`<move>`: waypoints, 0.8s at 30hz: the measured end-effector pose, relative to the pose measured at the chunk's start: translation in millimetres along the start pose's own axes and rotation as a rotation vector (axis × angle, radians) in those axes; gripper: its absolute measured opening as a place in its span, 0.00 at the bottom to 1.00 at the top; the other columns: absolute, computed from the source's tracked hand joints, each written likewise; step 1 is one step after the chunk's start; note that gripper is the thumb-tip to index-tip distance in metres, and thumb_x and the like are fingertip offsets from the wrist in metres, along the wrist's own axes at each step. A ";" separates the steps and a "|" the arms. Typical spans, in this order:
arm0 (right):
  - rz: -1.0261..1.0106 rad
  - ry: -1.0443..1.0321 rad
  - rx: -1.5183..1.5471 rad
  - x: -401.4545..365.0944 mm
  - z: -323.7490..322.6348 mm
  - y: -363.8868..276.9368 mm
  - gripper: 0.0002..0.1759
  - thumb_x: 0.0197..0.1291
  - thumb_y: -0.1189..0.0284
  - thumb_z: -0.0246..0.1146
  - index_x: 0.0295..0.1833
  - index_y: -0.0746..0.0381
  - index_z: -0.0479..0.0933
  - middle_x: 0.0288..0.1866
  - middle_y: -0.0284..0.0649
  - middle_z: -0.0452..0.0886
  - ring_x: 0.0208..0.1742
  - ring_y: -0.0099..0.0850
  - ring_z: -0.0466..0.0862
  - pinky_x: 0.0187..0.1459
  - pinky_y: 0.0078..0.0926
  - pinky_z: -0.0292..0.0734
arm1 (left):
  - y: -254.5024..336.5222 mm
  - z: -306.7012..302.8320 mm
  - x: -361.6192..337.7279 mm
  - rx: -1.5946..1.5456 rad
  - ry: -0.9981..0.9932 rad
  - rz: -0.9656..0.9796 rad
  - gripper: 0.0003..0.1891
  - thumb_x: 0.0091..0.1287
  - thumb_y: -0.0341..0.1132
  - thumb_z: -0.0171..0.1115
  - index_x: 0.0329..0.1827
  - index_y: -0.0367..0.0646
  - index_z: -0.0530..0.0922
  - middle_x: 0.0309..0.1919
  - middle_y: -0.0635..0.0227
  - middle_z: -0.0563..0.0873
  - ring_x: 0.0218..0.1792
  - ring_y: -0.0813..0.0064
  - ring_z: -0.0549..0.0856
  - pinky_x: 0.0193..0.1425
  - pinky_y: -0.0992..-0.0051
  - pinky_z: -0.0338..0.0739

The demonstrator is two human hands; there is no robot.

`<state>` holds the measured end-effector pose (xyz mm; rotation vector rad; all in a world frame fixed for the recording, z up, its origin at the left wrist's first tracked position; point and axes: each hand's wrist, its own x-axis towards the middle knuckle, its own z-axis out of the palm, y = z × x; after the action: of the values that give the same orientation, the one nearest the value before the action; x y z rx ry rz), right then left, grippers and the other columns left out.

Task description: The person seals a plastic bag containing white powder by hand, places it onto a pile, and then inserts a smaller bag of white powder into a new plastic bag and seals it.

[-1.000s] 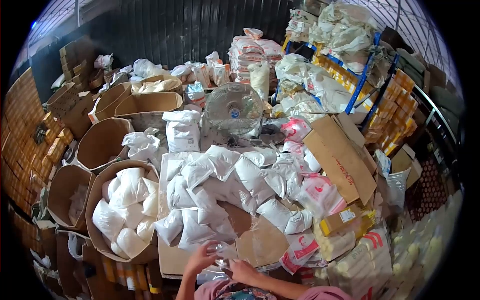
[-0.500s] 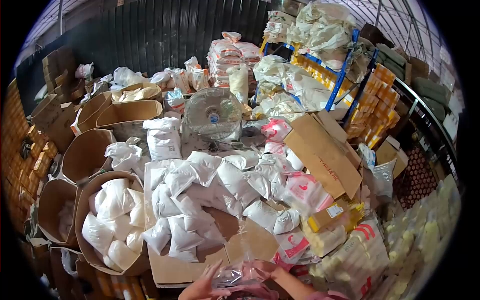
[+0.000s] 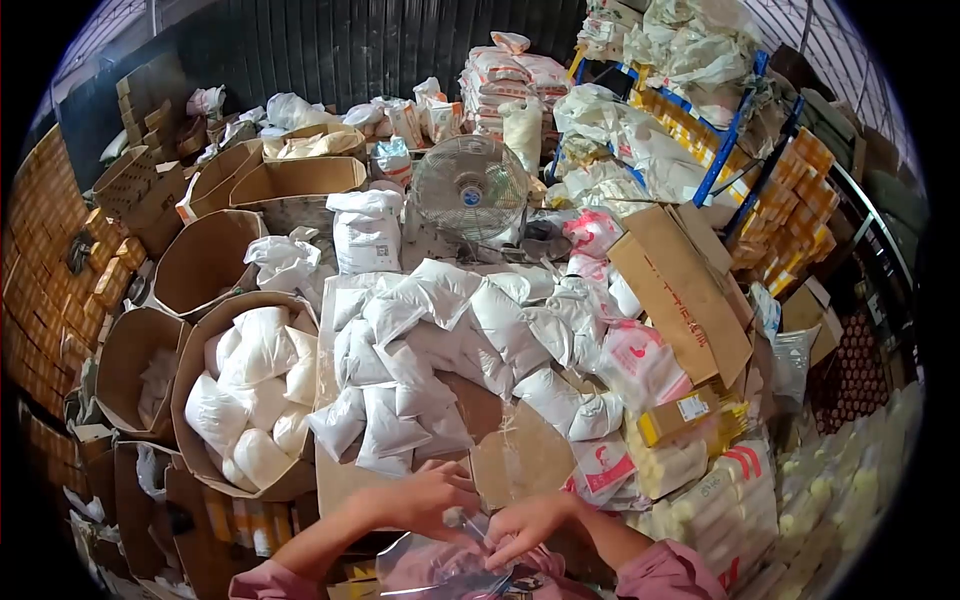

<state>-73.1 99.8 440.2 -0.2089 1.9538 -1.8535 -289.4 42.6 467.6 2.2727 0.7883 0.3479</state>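
Note:
At the lower middle, my two hands are close together in front of my body, over a clear plastic bag [image 3: 415,568]. My left hand [image 3: 438,500] has its fingers bent inward at the bag's upper part, closed on the film. My right hand [image 3: 527,522] pinches the bag from the other side, its index finger pointing down along the film. Just beyond them, filled white pouches [image 3: 400,370] lie piled on a flattened cardboard sheet [image 3: 515,455]. The bag's lower part and its contents, if any, are hard to make out.
Left stands a large carton [image 3: 190,420] holding white pouches, with more open cartons [image 3: 205,260] behind. A fan [image 3: 470,190] faces me beyond the pile. To the right are a leaning cardboard box [image 3: 670,290], a yellow-brown box [image 3: 680,415] and wrapped white goods [image 3: 725,510].
The view has tilted down and shifted left, so more of my arms shows. My hands have moved from spread apart at the plastic to close together, fingers closed on it.

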 end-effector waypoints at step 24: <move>0.476 0.533 -1.596 -29.3 -21.5 14.9 0.06 0.51 0.70 0.61 0.25 0.52 0.81 0.25 0.31 0.80 0.32 0.31 0.82 0.50 0.40 0.66 | -34.7 3.9 32.7 0.445 0.147 0.024 0.10 0.55 0.31 0.58 0.40 0.42 0.76 0.21 0.63 0.80 0.25 0.58 0.84 0.24 0.61 0.76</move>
<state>-53.0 132.5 431.9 0.3099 2.9881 0.2801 -277.5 80.9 441.6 2.6952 0.9925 0.3834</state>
